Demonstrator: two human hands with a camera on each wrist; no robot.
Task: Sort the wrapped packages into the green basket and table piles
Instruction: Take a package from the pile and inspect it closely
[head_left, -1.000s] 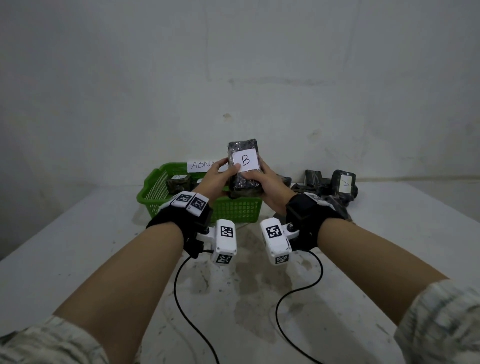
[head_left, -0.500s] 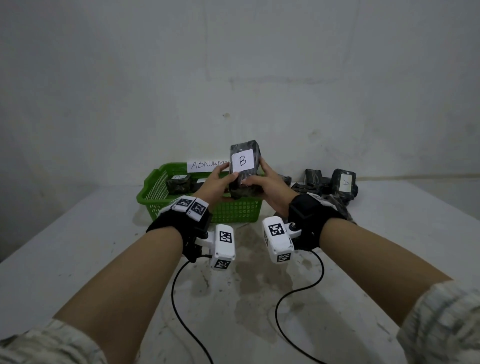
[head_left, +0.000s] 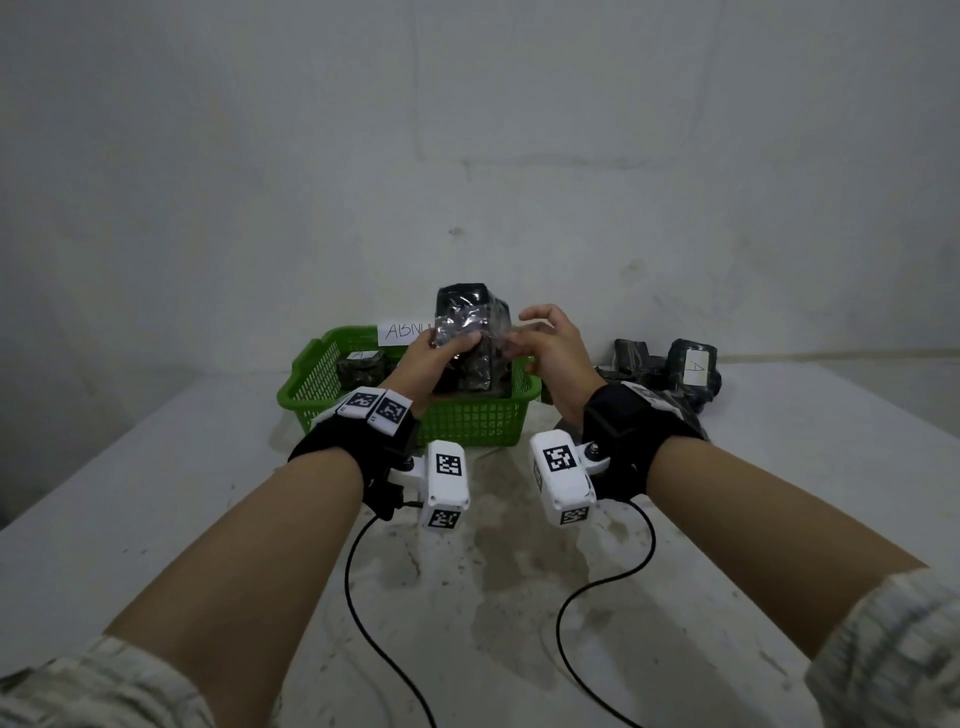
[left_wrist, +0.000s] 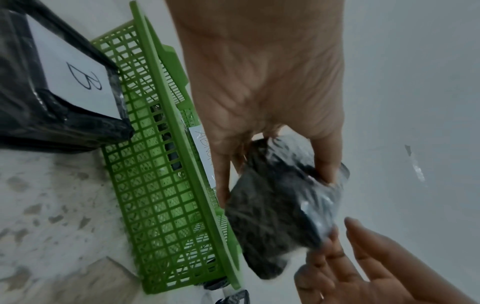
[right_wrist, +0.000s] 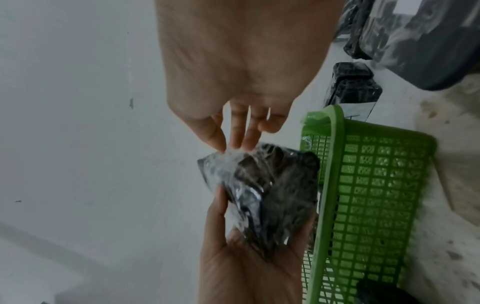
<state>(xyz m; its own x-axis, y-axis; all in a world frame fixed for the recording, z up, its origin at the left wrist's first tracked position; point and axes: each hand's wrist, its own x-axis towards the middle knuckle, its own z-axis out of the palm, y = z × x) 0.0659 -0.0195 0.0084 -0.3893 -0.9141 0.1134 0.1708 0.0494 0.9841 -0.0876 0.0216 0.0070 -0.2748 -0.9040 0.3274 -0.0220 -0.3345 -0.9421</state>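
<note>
A dark wrapped package (head_left: 465, 338) was held upright over the green basket (head_left: 467, 421) by the left hand (head_left: 434, 364), its fingers curled round it. The right hand (head_left: 550, 348) was relaxed and spread, fingertips just touching the wrap, gripping nothing. One package marked A (head_left: 359, 365) lay in the basket; a pile (head_left: 670, 369) lay on the tabletop (head_left: 156, 493) to the right. Sorting seemed partly done, the held package not yet placed.
</note>
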